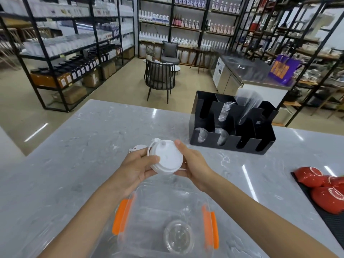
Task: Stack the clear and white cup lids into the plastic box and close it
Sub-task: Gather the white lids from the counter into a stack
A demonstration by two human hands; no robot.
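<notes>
The left hand (138,165) and the right hand (193,164) together hold a stack of white lids (166,159) by its sides, probably to keep it even, above the open box (162,216). Clear lids (178,236) already lie in its bottom.

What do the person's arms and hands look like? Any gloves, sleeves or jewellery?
Both arms come in bare from the bottom edge: no sleeves in view. The left hand and right hand wear no gloves, and no rings, watch or bracelets show. Nails are short and unpainted.
</notes>
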